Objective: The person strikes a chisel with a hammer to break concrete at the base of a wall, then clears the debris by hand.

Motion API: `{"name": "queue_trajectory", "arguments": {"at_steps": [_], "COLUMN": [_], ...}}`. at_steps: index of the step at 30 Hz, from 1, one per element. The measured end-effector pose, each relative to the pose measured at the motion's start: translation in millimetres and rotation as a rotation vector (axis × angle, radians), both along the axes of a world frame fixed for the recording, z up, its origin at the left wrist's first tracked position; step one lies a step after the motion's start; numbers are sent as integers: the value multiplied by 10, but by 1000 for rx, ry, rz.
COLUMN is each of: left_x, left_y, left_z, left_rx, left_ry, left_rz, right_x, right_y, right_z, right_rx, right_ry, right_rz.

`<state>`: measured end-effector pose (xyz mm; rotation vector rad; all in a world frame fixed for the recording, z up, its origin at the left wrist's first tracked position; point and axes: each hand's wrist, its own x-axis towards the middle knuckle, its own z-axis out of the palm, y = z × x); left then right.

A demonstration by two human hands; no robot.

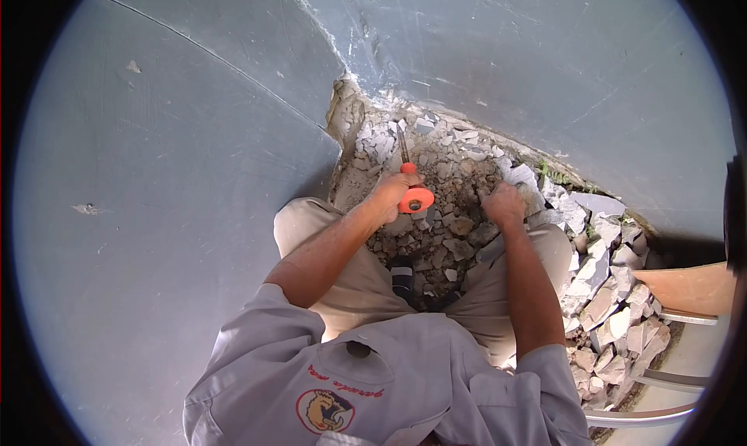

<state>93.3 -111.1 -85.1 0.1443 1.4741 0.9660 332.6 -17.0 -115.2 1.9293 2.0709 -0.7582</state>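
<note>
My left hand [393, 193] is closed around the orange grip of a chisel [416, 199] with a round hand guard. Its steel shaft [402, 145] points away from me, toward the broken corner at the base of the walls. My right hand [504, 205] is low over the broken rubble [459, 178], fingers curled down among the pieces. What it grips, if anything, is hidden. Loose earth, stones and grey chips lie between and beyond both hands.
Grey walls [194, 135] meet ahead of me, with a broken edge at the corner. Larger broken chunks [603, 290] are heaped along the right. Beside them stands a brown curved panel [689, 289] with metal rails [642, 417]. My bent knees flank the rubble.
</note>
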Motion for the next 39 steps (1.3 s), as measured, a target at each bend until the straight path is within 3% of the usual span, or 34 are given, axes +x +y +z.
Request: {"name": "queue_trajectory", "arguments": {"at_steps": [18, 28, 34, 39], "left_x": [-9, -79, -111, -65], "left_y": [-36, -36, -90, -116], "left_z": [-15, 93, 257, 312], "left_rx": [93, 286, 452, 490], "left_ry": [-56, -391, -593, -612], "left_rz": [62, 160, -57, -161], "right_x": [-23, -47, -33, -57], "right_y": [0, -33, -16, -22], "right_z": [22, 56, 51, 112], "right_rx": [2, 23, -19, -41], "right_ry": [-33, -49, -28, -35], "right_rz": [30, 23, 39, 28]}}
